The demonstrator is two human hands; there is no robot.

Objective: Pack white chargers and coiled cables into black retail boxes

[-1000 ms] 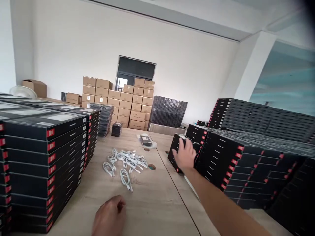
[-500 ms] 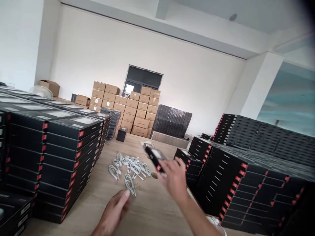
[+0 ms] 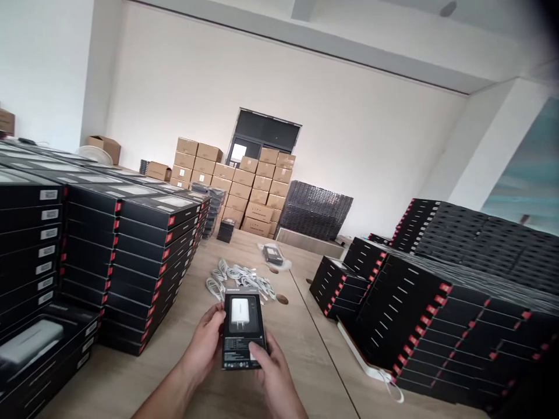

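Between my two hands I hold a black retail box (image 3: pixel 236 346), tilted up so that its printed face shows, with a picture of a white plug-in charger on it. My left hand (image 3: pixel 205 337) grips the box's left edge. My right hand (image 3: pixel 275 366) holds its lower right corner, the thumb lying on the printed face. Just beyond the box, a loose pile of coiled white cables (image 3: pixel 248 276) lies on the wooden table (image 3: pixel 301 349); the box covers part of it.
Tall stacks of black boxes (image 3: pixel 144 244) stand at left, with an open box holding a white charger (image 3: pixel 32 343) in front. More black box stacks (image 3: pixel 393 308) line the right. A small dark box on clear plastic (image 3: pixel 273 254) lies farther back. Brown cartons (image 3: pixel 240 189) fill the background.
My right hand has brought the black box from the right side to the front of me. My left hand, empty before, now grips it too. The view has shifted slightly left.
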